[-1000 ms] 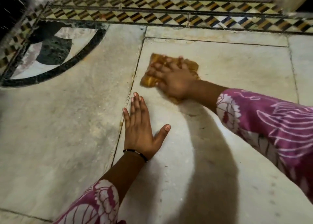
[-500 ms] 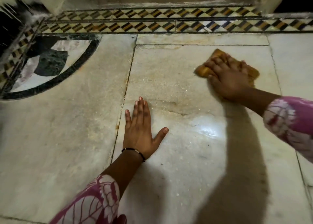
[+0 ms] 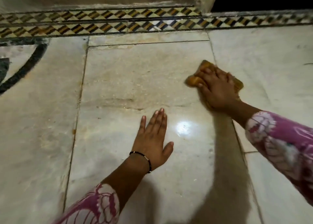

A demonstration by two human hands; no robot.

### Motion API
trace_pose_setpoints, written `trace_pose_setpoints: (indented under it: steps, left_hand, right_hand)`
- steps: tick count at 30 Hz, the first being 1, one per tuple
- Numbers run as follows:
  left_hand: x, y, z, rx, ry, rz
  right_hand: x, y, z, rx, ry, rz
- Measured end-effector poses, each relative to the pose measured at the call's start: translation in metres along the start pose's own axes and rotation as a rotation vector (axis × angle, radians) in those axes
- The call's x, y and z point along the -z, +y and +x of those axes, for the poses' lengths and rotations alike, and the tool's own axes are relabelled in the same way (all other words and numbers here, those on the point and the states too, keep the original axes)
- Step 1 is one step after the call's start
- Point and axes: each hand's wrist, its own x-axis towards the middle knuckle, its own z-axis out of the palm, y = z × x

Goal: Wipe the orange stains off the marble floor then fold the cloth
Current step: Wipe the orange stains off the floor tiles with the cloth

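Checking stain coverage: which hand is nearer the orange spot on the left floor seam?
Left. The left hand lies flat right of the orange spot; the right hand is farther right.

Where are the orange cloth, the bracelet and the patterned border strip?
orange cloth [image 3: 194,80]: head view, bunched left end beside the fingers.
bracelet [image 3: 145,158]: head view, black band across the left wrist.
patterned border strip [image 3: 101,22]: head view, diamond tiles along the wall.
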Motion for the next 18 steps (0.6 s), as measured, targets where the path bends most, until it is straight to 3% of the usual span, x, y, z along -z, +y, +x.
trace_pose_setpoints:
  steps: [3, 6, 8, 11, 13, 15, 18]
  left_hand:
    - [-0.005, 0.01, -0.006, -0.01, 0.0, 0.014]
    - [-0.009, 0.008, -0.011, 0.0, 0.021, 0.014]
    - [-0.01, 0.009, -0.011, -0.01, 0.028, 0.011]
    - [-0.011, 0.01, -0.012, 0.006, 0.02, 0.02]
    - [-0.011, 0.011, -0.011, 0.018, 0.011, 0.03]
    - [-0.01, 0.011, -0.011, 0.02, -0.002, 0.045]
    - [-0.009, 0.009, -0.011, 0.016, -0.007, 0.044]
  right_hand:
    - [-0.013, -0.042, -0.019, 0.162, -0.022, -0.044]
    - [-0.023, -0.046, -0.102, 0.395, -0.063, -0.057]
    - [-0.014, -0.005, -0.14, 0.336, -0.076, 0.008]
    - [0.003, 0.059, -0.15, -0.114, 0.012, 0.058]
    - [0.009, 0.072, -0.125, -0.312, 0.037, 0.035]
    - [0.007, 0.053, -0.096, -0.305, 0.003, 0.023]
    - [-0.009, 0.006, -0.095, -0.028, -0.077, -0.017]
